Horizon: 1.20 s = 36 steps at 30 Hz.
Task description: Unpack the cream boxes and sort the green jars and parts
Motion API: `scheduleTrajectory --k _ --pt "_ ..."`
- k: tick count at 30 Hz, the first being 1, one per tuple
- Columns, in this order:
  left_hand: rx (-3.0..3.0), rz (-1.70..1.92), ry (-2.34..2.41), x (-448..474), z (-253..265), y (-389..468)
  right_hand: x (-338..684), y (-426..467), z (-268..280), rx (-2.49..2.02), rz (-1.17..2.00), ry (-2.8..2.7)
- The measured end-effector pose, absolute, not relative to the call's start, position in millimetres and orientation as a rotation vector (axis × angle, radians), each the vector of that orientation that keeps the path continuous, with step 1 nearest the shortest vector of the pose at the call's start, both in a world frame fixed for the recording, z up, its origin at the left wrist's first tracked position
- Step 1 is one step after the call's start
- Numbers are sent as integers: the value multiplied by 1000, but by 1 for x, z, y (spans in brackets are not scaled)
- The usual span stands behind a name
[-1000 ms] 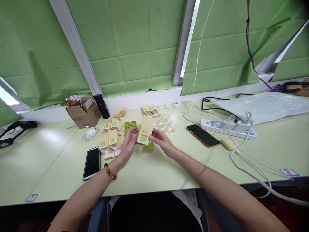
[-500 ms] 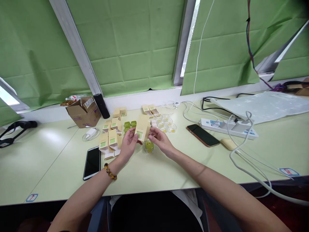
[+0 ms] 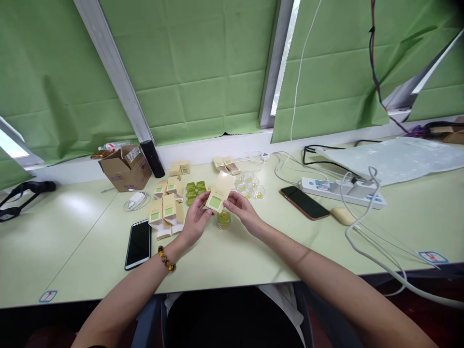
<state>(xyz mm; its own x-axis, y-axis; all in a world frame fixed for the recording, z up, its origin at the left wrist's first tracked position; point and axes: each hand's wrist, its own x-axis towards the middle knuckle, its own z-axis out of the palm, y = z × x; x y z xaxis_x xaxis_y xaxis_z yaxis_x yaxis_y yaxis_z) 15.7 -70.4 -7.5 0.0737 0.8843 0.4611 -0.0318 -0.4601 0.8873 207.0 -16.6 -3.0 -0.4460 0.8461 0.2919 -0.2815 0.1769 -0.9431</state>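
Observation:
Between both hands I hold a cream paper box [image 3: 220, 191] with a green square on its front, tilted above the table. My left hand [image 3: 195, 218] pinches its left edge, and my right hand [image 3: 243, 210] grips the right edge. Just below it on the table stands a small clear jar with a green lid [image 3: 224, 220]. Several similar cream boxes [image 3: 170, 208] stand with flaps open to the left of my left hand. Behind the hands lie green lids [image 3: 191, 192] in a cluster, and clear jars [image 3: 250, 182] sit to the right of the held box.
A white-edged phone [image 3: 138, 245] lies at the left, an orange-edged phone [image 3: 304, 202] at the right. Beyond it are a power strip [image 3: 344, 192] with white cables and a beige mouse-like object [image 3: 342, 216]. A cardboard box [image 3: 126, 169] and a black cylinder [image 3: 152, 159] stand at the back left.
The held box has turned and tilted in my hands, leaning to the right, with its green square facing me more fully. Both hands still grip it.

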Motion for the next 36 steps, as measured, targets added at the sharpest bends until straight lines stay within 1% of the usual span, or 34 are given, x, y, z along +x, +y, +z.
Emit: scheduleTrajectory --k 11,14,24,30,36 --pt "1579 1503 919 22 -1 -73 206 -13 -9 -616 1238 -1640" --pt "1604 1532 904 22 -2 -72 204 -13 -11 -612 1221 -1628" --pt "1633 1464 926 19 -8 -75 205 -16 -5 -582 1497 -1430" --pt "1857 1553 1189 20 -4 -78 204 -14 -4 -614 1526 -1381" --pt "1916 1605 1197 23 3 -80 203 -15 -3 -610 1490 -1413"
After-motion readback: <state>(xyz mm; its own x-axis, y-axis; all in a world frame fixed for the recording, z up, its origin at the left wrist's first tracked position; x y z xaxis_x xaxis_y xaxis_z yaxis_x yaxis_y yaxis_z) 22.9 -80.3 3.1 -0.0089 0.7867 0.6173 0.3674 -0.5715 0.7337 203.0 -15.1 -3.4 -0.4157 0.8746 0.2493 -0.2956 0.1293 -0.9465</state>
